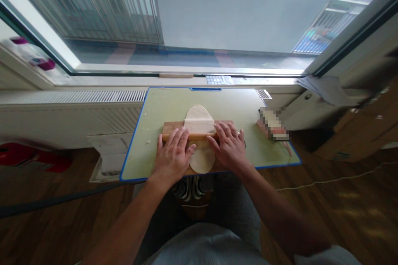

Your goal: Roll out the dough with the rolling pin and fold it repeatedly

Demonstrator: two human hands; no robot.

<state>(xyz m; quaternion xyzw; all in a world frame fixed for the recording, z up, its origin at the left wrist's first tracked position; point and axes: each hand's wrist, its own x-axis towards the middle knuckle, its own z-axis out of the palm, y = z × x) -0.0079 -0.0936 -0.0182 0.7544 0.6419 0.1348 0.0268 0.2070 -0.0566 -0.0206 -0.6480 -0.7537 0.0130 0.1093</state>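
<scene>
A flat, elongated sheet of pale dough (199, 116) lies on a small wooden board (171, 126), with one end reaching past the board's far edge. Across its middle runs a thin wooden rolling pin (200, 137). My left hand (171, 156) rests over the pin's left part, fingers laid forward across it and thumb out over the dough. On the right part, my right hand (230, 148) bears down the same way, its fingers slightly spread. Both palms hide the ends of the pin.
The board stands on a low pale-green table (245, 159) with a blue rim. A blurred-out item (274, 126) lies at its right side. Beyond are a radiator (77, 109) and a window sill (137, 80). A cardboard box (351, 136) stands right; a cable (329, 181) crosses the floor.
</scene>
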